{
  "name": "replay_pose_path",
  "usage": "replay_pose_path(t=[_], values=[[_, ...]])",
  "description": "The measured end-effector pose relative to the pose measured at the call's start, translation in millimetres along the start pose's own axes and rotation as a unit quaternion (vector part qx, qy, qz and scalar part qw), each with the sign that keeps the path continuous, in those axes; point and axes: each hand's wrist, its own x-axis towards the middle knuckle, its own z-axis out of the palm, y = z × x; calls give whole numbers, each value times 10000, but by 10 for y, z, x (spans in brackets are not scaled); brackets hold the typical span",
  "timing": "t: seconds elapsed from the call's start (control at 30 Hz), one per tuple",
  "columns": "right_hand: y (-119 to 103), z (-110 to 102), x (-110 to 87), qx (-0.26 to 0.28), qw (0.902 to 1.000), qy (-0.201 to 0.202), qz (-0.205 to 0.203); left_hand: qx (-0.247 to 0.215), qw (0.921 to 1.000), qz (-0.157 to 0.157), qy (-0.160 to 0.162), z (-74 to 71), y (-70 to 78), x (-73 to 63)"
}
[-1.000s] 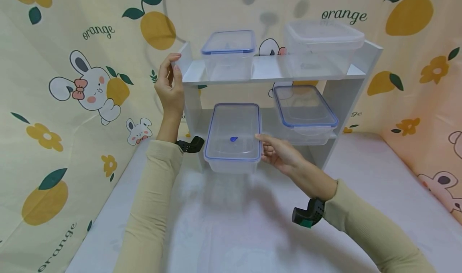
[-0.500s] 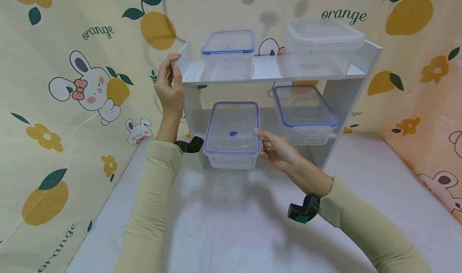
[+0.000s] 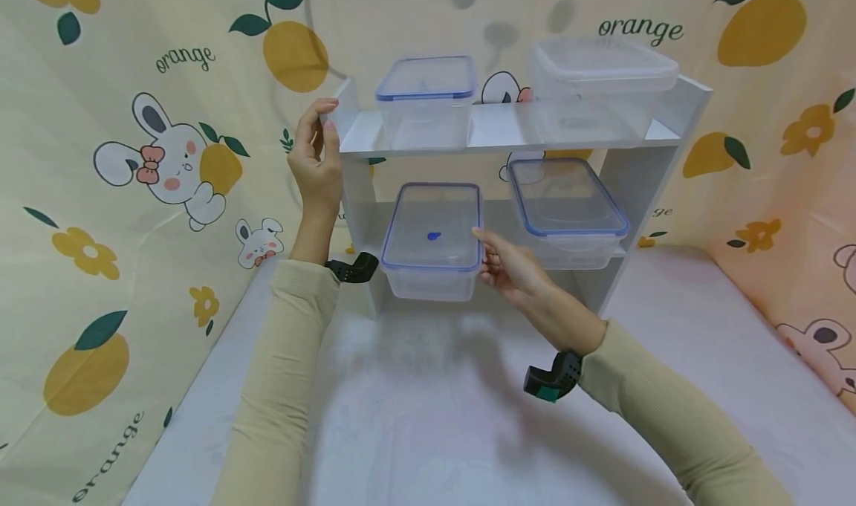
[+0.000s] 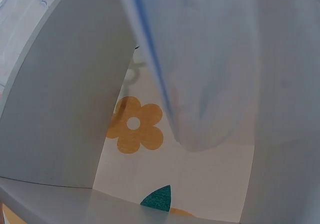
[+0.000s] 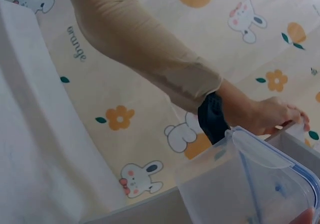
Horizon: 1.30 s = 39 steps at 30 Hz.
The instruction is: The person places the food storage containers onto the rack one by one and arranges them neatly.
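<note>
My right hand grips the right rim of a clear food storage container with a blue-edged lid and a small blue valve. The container sits at the left of the shelf's lower level, its front end jutting out. At the upper left, my left hand holds the edge of the white shelf's side panel. In the right wrist view that left hand pinches the panel's edge, and the container shows below it. The left wrist view has the container close up and neither hand.
Another blue-rimmed container stands at the lower right of the shelf. On the upper level are a smaller blue-rimmed container and a larger one with a whitish lid. A white surface stretches before the shelf; a printed cloth hangs around.
The container has moved back, farther into the lower level, with my right hand moving along with it. My left hand has stayed on the shelf panel.
</note>
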Motion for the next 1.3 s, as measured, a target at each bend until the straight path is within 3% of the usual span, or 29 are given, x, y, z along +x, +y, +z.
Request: replay_pose_path(t=[0.5,0.97,1.07,1.17,1.3], values=[[-21,57,146,118,9996,220,-140,-22,10000,26,-72,-7,14,-3],[143,39,-95,-381,9948,230,-916,6,10000,9,-29,-11,-4,6],[246,39,-150,-592,9854,315,-1562,21,10000,53,6,-21,-113,30],[362,34,-192,-836,9675,391,-2355,40,10000,42,29,-25,-163,37],[448,10,-253,-1350,9388,390,-3145,65,10000,-17,12,-9,-31,1]])
